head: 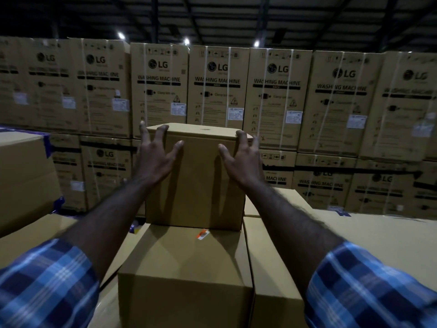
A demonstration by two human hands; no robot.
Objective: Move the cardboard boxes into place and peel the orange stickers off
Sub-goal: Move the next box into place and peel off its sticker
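A plain cardboard box (196,183) stands on top of a second, nearer cardboard box (186,263). My left hand (155,152) lies spread on the upper box's near face at its top left corner, fingertips over the edge. My right hand (241,155) lies spread on the same face at the top right corner, fingers reaching over the top edge. A small orange sticker (203,233) sits on the top of the lower box, just in front of the upper box. Both forearms reach forward from blue plaid sleeves.
More plain boxes flank the stack: one to the right (272,275), a wide one beyond it (378,237), one at the left (26,176). A wall of stacked washing machine cartons (217,91) fills the background.
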